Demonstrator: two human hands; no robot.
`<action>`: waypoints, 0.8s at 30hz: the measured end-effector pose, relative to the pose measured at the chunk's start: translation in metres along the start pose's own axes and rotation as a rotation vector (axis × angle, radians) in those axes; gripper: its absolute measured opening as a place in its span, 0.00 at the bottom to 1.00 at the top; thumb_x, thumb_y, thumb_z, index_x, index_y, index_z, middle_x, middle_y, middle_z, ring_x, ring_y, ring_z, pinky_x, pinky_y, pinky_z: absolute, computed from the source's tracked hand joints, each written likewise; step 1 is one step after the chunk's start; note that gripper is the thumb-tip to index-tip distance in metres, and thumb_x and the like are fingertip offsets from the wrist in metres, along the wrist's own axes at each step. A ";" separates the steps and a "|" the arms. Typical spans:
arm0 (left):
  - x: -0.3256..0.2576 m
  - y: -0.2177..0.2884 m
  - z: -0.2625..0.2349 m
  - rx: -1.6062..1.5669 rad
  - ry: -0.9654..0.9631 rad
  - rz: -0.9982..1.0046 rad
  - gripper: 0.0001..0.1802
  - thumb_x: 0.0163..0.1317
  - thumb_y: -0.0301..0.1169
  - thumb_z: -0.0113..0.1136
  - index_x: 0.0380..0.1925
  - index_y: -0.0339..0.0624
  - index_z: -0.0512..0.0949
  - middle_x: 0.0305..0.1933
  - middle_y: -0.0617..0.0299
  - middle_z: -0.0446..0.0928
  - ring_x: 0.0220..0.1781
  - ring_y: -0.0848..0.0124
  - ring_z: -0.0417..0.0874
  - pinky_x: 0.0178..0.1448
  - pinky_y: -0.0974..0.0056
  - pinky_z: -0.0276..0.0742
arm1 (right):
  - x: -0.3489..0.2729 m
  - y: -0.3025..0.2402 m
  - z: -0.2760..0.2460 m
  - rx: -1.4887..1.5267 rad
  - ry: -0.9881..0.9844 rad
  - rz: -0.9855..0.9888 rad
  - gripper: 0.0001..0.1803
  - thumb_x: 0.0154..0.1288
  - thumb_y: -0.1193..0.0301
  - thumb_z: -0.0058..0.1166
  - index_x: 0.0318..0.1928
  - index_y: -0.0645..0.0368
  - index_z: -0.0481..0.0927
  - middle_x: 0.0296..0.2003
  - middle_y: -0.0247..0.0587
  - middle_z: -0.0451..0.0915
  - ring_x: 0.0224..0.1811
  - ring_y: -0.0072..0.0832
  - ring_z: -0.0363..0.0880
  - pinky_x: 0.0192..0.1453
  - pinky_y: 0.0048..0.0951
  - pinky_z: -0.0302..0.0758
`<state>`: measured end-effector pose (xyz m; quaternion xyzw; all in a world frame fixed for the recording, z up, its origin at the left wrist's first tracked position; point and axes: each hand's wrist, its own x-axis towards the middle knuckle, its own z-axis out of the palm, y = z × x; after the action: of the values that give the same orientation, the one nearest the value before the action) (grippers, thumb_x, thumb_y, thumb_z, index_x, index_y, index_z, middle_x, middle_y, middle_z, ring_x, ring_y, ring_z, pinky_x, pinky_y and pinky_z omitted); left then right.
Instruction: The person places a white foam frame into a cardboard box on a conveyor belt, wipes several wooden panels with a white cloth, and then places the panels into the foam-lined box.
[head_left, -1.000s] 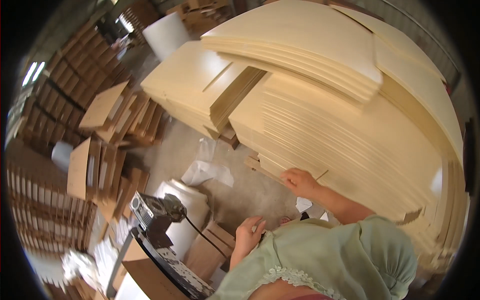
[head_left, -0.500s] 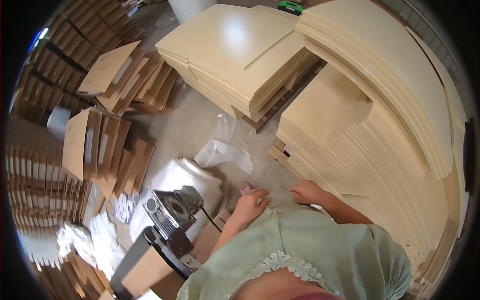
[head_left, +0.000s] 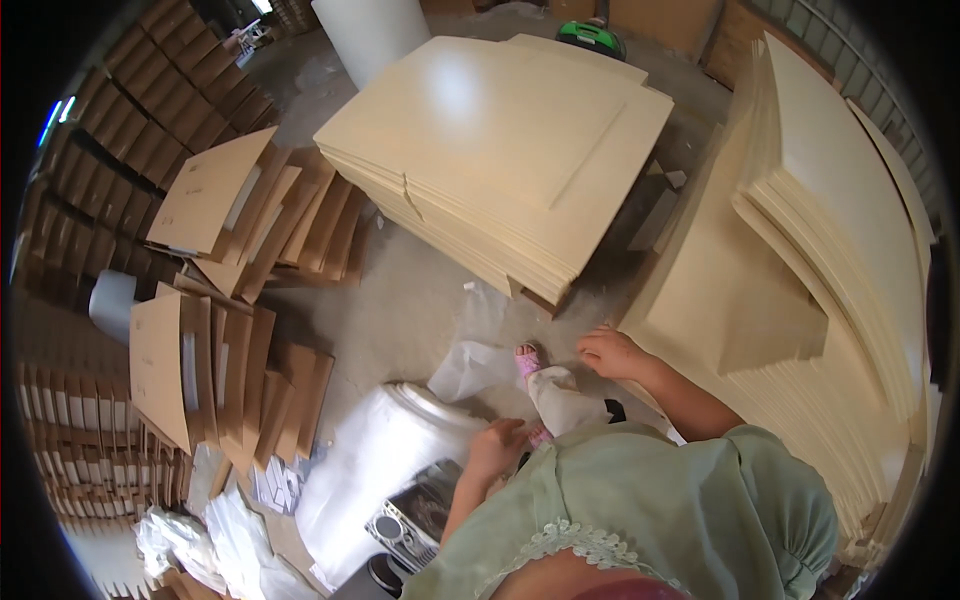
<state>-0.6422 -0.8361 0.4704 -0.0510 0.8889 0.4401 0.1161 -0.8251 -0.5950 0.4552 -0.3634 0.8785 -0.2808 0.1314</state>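
My left hand (head_left: pixel 497 447) hangs beside the large white foam roll (head_left: pixel 370 470), holding nothing, with its loosely bent fingers a little apart. My right hand (head_left: pixel 612 354) is in the air, fingers curled in and nothing seen in them. It is nearest the stack of cream boards (head_left: pixel 690 270) on my right, and I cannot tell if it touches them. Ahead of me stands another stack of cream boards (head_left: pixel 480 150) with a glossy top sheet. A grey and black machine (head_left: pixel 410 520) sits at the lower left, partly hidden by my left arm.
Flat brown cartons (head_left: pixel 215 195) lean in bundles on the left, before tall carton piles (head_left: pixel 170 60). Thin white foam sheet (head_left: pixel 470 365) lies on the concrete floor (head_left: pixel 370 320) by my feet. White plastic bags (head_left: pixel 240 540) lie lower left. A green machine (head_left: pixel 590 40) stands beyond the boards.
My view has shifted; the board stacks and foam roll appear lower, and more of my feet shows. My left hand hangs lower, nearer the roll. The machine has slipped toward the lower edge.
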 end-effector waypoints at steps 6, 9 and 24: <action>0.091 -0.019 -0.057 -0.179 -0.114 -0.065 0.17 0.54 0.36 0.60 0.41 0.37 0.78 0.41 0.45 0.77 0.42 0.52 0.79 0.46 0.57 0.74 | 0.103 0.073 -0.021 0.007 0.317 0.327 0.14 0.54 0.69 0.52 0.43 0.58 0.75 0.40 0.46 0.76 0.47 0.45 0.70 0.51 0.39 0.68; 0.150 -0.029 -0.109 0.098 -0.081 -0.142 0.20 0.54 0.43 0.60 0.41 0.39 0.78 0.39 0.46 0.78 0.40 0.55 0.80 0.45 0.59 0.75 | 0.170 0.108 -0.026 0.024 0.425 0.513 0.20 0.56 0.66 0.52 0.48 0.59 0.71 0.42 0.52 0.76 0.49 0.49 0.69 0.52 0.41 0.68; 0.442 -0.136 -0.220 -0.728 0.247 -0.605 0.44 0.54 0.46 0.61 0.64 0.41 0.49 0.63 0.47 0.57 0.61 0.54 0.63 0.55 0.50 0.69 | 0.353 0.146 -0.027 0.109 0.479 1.161 0.34 0.60 0.50 0.43 0.60 0.58 0.62 0.56 0.57 0.66 0.62 0.49 0.56 0.66 0.43 0.47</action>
<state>-1.0793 -1.0879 0.3834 -0.3962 0.6298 0.6595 0.1070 -1.1667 -0.7514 0.3820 0.2530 0.9220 -0.2817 0.0806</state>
